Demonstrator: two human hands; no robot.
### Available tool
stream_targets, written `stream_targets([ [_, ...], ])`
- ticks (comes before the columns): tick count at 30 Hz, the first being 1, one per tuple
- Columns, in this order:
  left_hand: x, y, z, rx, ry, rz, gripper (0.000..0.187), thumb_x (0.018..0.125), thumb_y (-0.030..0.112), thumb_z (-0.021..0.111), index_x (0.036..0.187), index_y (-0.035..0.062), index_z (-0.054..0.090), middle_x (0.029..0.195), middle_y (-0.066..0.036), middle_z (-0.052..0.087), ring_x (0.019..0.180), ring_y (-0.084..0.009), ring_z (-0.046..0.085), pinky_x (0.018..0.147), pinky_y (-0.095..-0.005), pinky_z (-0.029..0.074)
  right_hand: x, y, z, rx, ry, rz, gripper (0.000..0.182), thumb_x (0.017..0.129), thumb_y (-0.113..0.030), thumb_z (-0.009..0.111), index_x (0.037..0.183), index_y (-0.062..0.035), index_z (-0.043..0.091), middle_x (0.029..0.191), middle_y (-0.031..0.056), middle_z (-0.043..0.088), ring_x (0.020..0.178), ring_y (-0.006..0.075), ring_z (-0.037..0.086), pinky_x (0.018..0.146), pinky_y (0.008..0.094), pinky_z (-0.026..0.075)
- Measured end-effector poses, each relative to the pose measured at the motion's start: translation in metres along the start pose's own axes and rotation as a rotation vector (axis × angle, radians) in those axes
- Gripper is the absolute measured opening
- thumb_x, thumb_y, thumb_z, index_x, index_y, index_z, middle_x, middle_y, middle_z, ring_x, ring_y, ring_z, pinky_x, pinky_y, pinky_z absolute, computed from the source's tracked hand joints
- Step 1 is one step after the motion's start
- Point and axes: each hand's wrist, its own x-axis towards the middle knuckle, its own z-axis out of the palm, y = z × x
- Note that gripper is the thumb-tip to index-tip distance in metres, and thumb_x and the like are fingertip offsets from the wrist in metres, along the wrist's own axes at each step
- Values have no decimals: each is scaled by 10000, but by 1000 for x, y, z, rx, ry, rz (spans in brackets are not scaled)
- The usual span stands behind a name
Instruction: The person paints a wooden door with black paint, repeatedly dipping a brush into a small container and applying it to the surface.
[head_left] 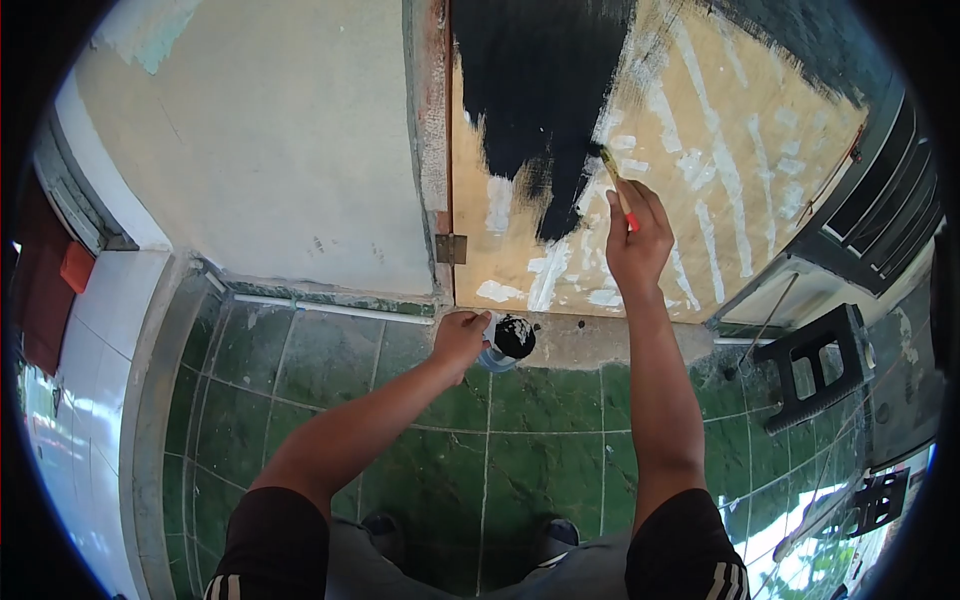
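My right hand point(640, 235) is closed around the handle of a paintbrush point(616, 180) with a red end. Its dark bristles meet the edge of the black paint point(540, 85) on a tan door panel point(735, 150), which also bears white streaks and patches. Lower down, my left hand point(463, 342) pinches the rim of a small cup of black paint point(514, 338), held above the green floor near the foot of the door. The fingers on the cup's far side are partly hidden.
Left of the door stands a pale wall point(260, 150), with a white pipe point(330, 311) along its base. A rusty hinge point(451, 248) joins door and frame. A black plastic stool point(818, 368) is at right on the green tiles point(545, 470). My feet are below.
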Motion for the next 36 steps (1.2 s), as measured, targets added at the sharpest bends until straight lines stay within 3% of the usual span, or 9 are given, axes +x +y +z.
stream_targets([
  [4,-1,-4,0,34,21,-11,337,1073,275,683,1085,-61,700,1042,-110,698,931,-180,689,797,-334,634,-59,16,11,-54,-235,-174,264,943,-72,743,1203,-28,740,1125,172,724,976,362,698,846,426,594],
  [9,-3,2,-1,4,11,-7,334,1070,278,688,1085,-56,702,1034,-100,697,932,-174,689,803,-330,632,-156,34,16,54,-943,106,217,962,-134,711,1148,-25,737,1054,169,697,991,375,683,889,456,580],
  [13,-7,6,3,4,9,-12,324,1066,266,692,1083,-57,706,1026,-94,698,932,-174,693,807,-331,635,-103,38,18,46,-843,142,205,969,-115,693,1154,-39,739,1058,171,713,997,387,686,892,487,569],
  [16,-8,5,6,9,10,-20,316,1066,251,690,1084,-64,707,1027,-99,702,934,-177,699,814,-332,639,-14,1,-3,136,-411,81,264,913,-15,735,1175,-22,753,1080,167,755,963,371,704,855,459,575],
  [20,-9,4,4,24,3,-37,312,1066,238,685,1078,-74,704,1030,-106,704,938,-180,702,824,-335,643,29,-13,-13,-155,48,-110,228,937,-47,748,1164,-34,763,1109,149,763,974,356,712,839,454,561],
  [24,-6,2,1,41,18,-14,316,1067,240,684,1071,-75,703,1024,-108,708,934,-186,706,821,-336,642,-25,-8,7,-274,-183,-149,132,935,-105,741,1061,-71,759,1059,64,763,827,251,678,701,419,489],
  [30,-7,6,0,32,37,-7,314,1067,240,680,1092,-72,710,1059,-124,727,958,-200,720,821,-340,639,-120,4,26,-114,-918,-42,141,935,-202,742,1034,-108,778,1007,42,755,942,275,700,848,452,514],
  [34,-6,12,1,11,35,8,318,1067,242,679,1115,-70,711,1075,-130,732,976,-208,727,829,-349,637,-38,-1,18,-96,-598,-29,177,896,-75,754,1063,-127,785,1027,44,787,893,282,725,788,449,500],
  [36,-6,12,-2,4,30,-1,325,1066,245,680,1129,-73,708,1075,-131,732,977,-210,727,828,-351,635,9,-21,1,-128,-156,-128,255,860,-35,771,1110,-87,776,1069,62,797,863,283,711,757,435,482],
])
